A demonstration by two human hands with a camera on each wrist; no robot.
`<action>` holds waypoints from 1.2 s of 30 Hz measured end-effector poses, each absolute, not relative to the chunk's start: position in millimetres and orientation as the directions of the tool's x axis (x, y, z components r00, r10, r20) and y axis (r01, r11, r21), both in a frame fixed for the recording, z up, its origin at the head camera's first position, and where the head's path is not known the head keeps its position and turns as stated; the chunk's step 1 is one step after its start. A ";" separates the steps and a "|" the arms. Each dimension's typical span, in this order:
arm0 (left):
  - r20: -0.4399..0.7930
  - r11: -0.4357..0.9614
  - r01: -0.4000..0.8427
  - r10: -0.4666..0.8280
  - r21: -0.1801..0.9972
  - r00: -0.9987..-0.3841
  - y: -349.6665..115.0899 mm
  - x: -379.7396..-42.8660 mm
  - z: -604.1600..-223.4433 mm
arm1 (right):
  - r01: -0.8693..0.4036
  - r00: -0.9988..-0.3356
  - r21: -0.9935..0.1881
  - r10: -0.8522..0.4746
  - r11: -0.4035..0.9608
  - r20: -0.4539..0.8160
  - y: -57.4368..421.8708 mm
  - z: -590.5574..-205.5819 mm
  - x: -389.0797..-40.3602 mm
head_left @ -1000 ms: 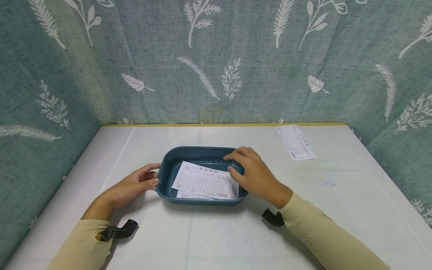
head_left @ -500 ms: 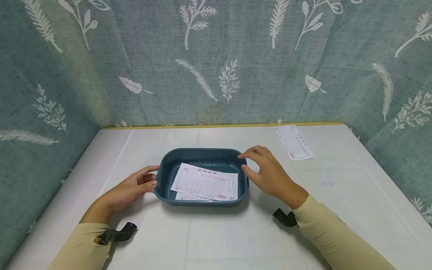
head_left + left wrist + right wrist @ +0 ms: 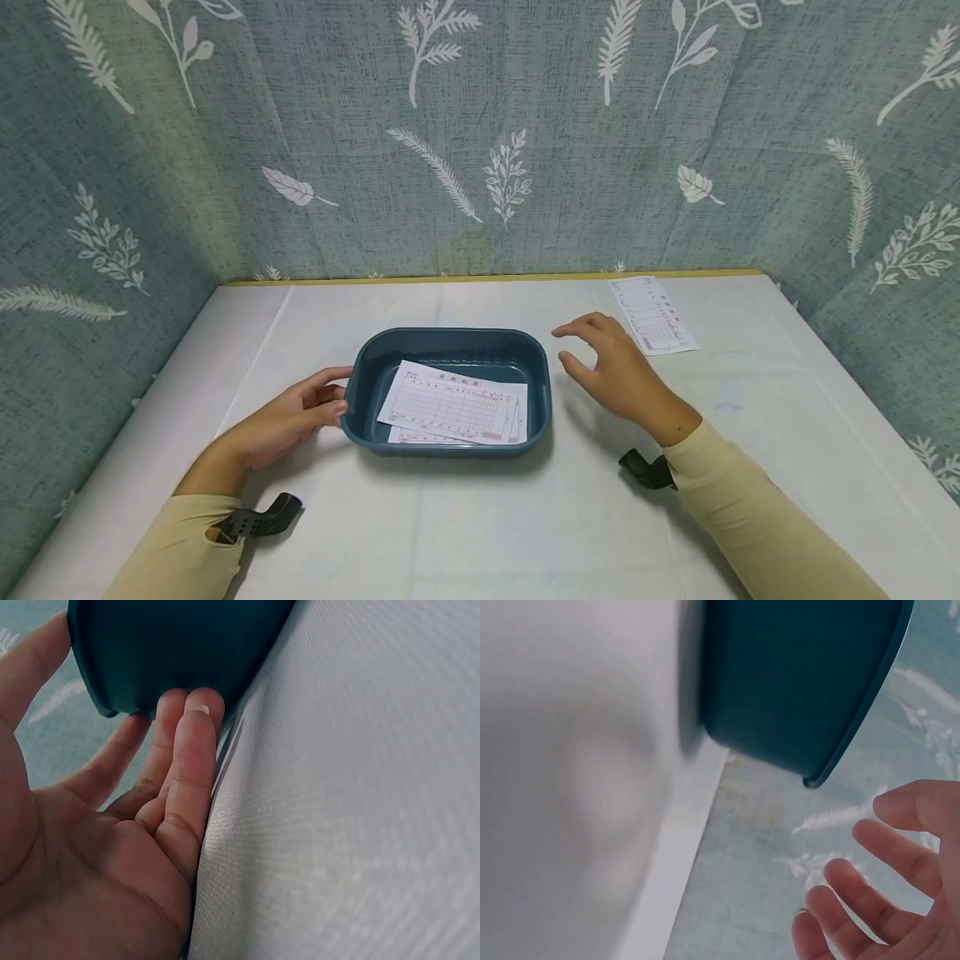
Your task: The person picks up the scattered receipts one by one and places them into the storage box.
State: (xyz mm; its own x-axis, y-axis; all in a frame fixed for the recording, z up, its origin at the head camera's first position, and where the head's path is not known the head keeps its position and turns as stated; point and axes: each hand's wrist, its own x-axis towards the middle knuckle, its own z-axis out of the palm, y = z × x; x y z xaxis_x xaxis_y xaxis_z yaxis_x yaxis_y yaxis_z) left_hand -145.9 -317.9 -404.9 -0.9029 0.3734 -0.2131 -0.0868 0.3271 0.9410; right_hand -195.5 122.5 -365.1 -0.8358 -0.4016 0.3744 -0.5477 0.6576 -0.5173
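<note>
A dark teal plastic basin (image 3: 450, 451) stands on the white table, with several printed paper slips (image 3: 450, 407) lying overlapped inside it. At its left end, my left hand (image 3: 281, 421) touches the outer wall. In the left wrist view, the fingers (image 3: 191, 765) lie fairly straight against that wall and the thumb tip meets the rim. My right hand (image 3: 622, 367) hovers just off the basin's right end, fingers relaxed and apart, holding nothing. The right wrist view shows a gap between those fingers (image 3: 885, 859) and the basin's end wall (image 3: 795, 682).
Another printed slip (image 3: 654, 317) lies on the table (image 3: 480, 533) at the back right, beyond my right hand. Teal curtains (image 3: 480, 142) with white leaf patterns hang around the back and sides. Black curved wrist mounts (image 3: 262, 517) stick out from both sleeves.
My right hand has moved from over the basin's right rim out to the right, away from it. The left hand stays against the left end. The slips lie as before.
</note>
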 end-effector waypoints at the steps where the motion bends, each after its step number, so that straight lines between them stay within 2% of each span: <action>1: -0.210 0.325 -0.084 0.376 0.942 -0.903 -318.1 -145.6 -404.7 | -0.541 -0.840 -0.520 -0.399 0.661 0.368 123.5 -365.0 -196.6; 10: -0.231 0.355 -0.097 0.359 0.930 -0.904 -318.5 -144.6 -403.3 | -0.479 -0.877 -0.520 -0.368 0.707 0.308 133.1 -365.9 -207.6; 36: -0.236 0.373 -0.095 0.353 0.923 -0.906 -316.8 -146.8 -405.1 | -0.379 -0.925 -0.539 -0.313 0.752 0.213 167.9 -373.4 -231.2</action>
